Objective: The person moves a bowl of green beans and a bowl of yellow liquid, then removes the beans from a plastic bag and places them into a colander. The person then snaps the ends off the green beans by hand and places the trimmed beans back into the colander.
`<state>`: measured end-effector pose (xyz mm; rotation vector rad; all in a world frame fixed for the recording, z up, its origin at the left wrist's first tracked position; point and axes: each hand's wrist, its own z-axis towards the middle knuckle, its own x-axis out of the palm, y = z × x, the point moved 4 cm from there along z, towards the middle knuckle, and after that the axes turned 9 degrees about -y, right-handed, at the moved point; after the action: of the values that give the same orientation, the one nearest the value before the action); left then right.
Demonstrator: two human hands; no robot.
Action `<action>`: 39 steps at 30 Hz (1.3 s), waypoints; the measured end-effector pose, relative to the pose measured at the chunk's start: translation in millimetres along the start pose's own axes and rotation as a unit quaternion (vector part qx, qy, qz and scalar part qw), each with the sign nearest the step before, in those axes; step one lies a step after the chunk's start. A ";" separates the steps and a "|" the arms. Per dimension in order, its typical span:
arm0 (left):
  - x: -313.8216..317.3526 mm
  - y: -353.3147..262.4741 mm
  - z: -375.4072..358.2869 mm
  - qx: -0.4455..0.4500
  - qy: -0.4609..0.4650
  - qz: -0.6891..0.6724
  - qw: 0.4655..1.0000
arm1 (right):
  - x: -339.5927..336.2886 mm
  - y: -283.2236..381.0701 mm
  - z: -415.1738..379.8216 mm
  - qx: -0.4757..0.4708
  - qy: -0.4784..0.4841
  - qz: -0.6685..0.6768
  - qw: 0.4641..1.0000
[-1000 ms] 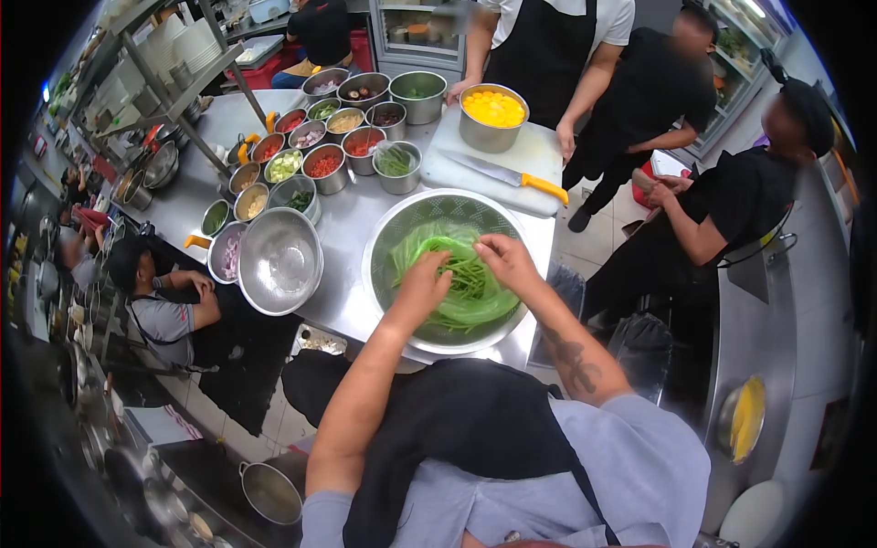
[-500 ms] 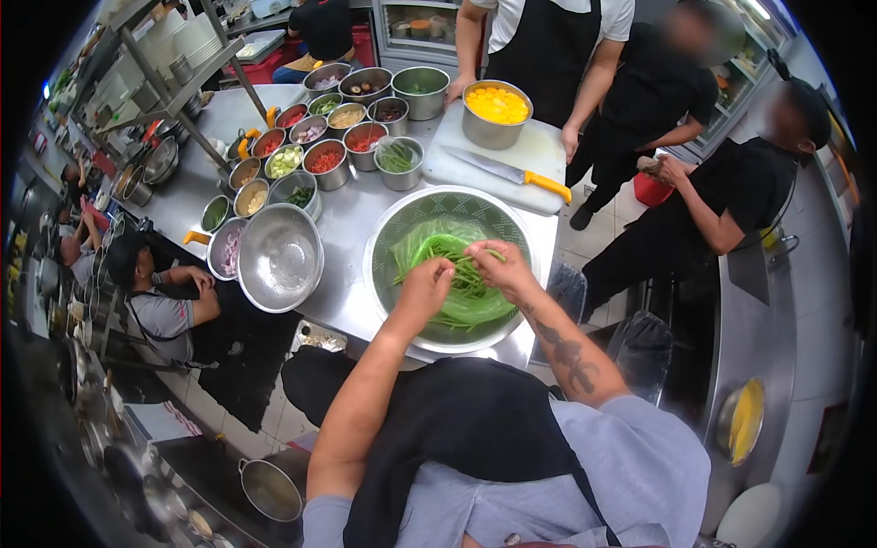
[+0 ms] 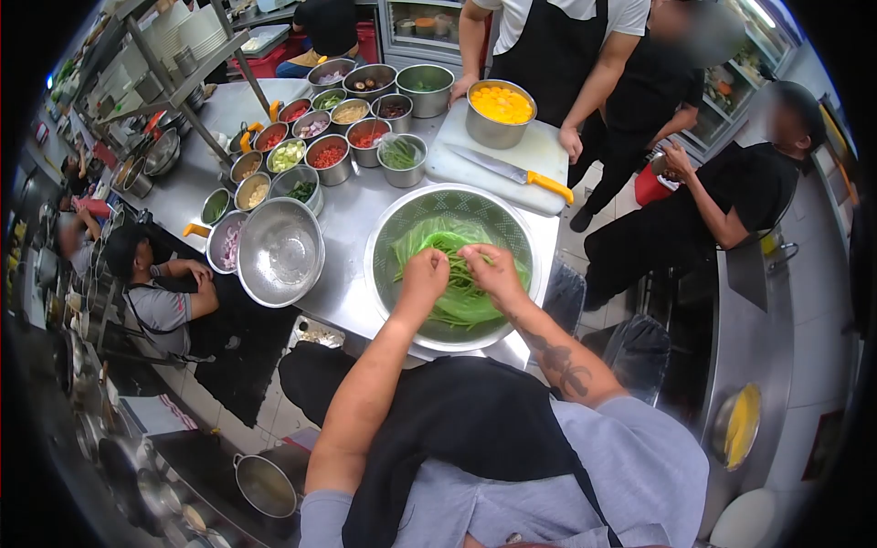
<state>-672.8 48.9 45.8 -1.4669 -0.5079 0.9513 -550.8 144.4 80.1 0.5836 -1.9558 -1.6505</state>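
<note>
A large perforated metal colander (image 3: 385, 224) stands in front of me on the steel table. In it lies a green plastic bag (image 3: 507, 290), with a pile of long green beans (image 3: 464, 308) in and around it. Over the beans my left hand (image 3: 426, 279) is closed, thumb and fingers pressed together; what it pinches is hidden. My right hand (image 3: 494, 273) is closed beside it, in a pinch at a green bean whose ends are hard to see. The two hands are close together, fingertips a short gap apart.
Metal pots of chopped vegetables (image 3: 329, 157) crowd the left back. An empty metal bowl (image 3: 280, 253) sits left of the colander. Behind it, a yellow-handled knife (image 3: 512, 170) and a pot of egg yolks (image 3: 500, 111) rest on a white cutting board (image 3: 448, 169). Several people stand around.
My right hand has come lower and nearer my left; the bean that stuck out of it no longer shows clearly. The person at right has raised their hands.
</note>
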 end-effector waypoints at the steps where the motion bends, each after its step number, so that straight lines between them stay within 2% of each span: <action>1: -2.0 6.9 2.6 0.000 -0.001 -0.001 1.000 | -0.9 3.5 -0.8 0.000 0.001 -0.001 1.000; 3: -14.8 21.8 8.3 -0.109 -0.024 -0.001 0.994 | -4.9 15.7 1.4 -0.014 -0.010 0.053 0.998; 4: -17.0 17.1 8.2 -0.108 -0.026 -0.001 0.994 | -7.1 20.2 7.3 -0.016 -0.008 0.053 0.998; 6: -15.2 11.2 -2.4 -0.144 0.012 -0.055 0.988 | -12.5 20.8 15.7 0.058 -0.012 0.143 0.988; 7: -14.4 13.0 -5.4 -0.146 0.013 -0.055 0.988 | -12.4 21.4 17.0 0.061 -0.014 0.142 0.988; 9: -6.0 5.1 -1.7 -0.005 0.088 0.051 0.995 | -10.2 24.1 24.1 0.133 -0.026 0.269 0.953; 10: -3.6 2.9 -1.9 0.065 0.058 0.090 0.992 | -9.4 23.0 27.2 0.140 -0.014 0.299 0.944; 11: 0.4 6.4 -5.2 0.065 0.058 0.089 0.992 | -8.8 21.8 28.1 0.140 -0.014 0.299 0.944; 13: 1.0 -21.1 -16.5 0.132 0.055 -0.034 0.989 | -4.0 22.3 27.4 0.125 -0.017 0.341 0.932; 14: 0.1 -32.5 -19.6 0.132 0.056 -0.034 0.989 | -2.8 21.0 27.8 0.125 -0.017 0.341 0.931; 16: 7.9 -43.0 -27.3 -0.041 0.185 -0.117 0.975 | -0.8 18.9 27.6 0.121 -0.020 0.345 0.930; 17: 8.4 -45.6 -28.1 -0.042 0.185 -0.116 0.975 | 1.3 18.3 26.2 0.122 -0.021 0.345 0.930; 19: 7.1 -51.9 -28.2 0.013 0.161 -0.147 0.976 | 6.9 21.5 21.4 0.107 -0.028 0.329 0.938; 26: 3.7 -56.2 -37.0 0.031 0.093 -0.139 0.985 | 11.6 18.7 16.0 0.083 -0.016 0.319 0.944; 28: 0.6 -57.6 -37.2 0.063 0.058 -0.038 0.996 | 12.6 22.8 13.2 0.076 -0.019 0.304 0.949; 29: -0.3 -52.5 -34.3 0.060 0.059 -0.038 0.996 | 12.6 26.3 12.1 0.066 -0.020 0.289 0.955; 31: -9.2 -29.3 -20.7 0.063 0.005 0.017 0.998 | 7.2 35.5 11.5 0.046 -0.029 0.279 0.959; 33: -16.8 -18.2 -11.5 0.067 0.006 0.034 0.997 | -1.7 45.9 11.0 -0.005 -0.026 0.186 0.982; 35: -17.1 -15.1 -10.2 0.055 0.078 0.151 0.984 | -10.1 43.9 11.4 -0.010 -0.021 0.165 0.986; 36: -15.3 -14.5 -11.6 0.055 0.078 0.151 0.984 | -12.8 43.0 11.2 -0.007 -0.014 0.155 0.988; 38: -10.5 -30.1 -21.8 0.262 0.004 0.168 0.950 | -16.2 40.1 10.0 -0.003 -0.007 0.145 0.989; 39: -8.9 -35.5 -26.0 0.261 0.004 0.168 0.951 | -18.2 37.9 8.6 -0.005 -0.013 0.129 0.992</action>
<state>-649.1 31.6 79.8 -1.0855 0.0165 1.2341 -542.1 168.7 114.4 0.2926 -1.9476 -1.5118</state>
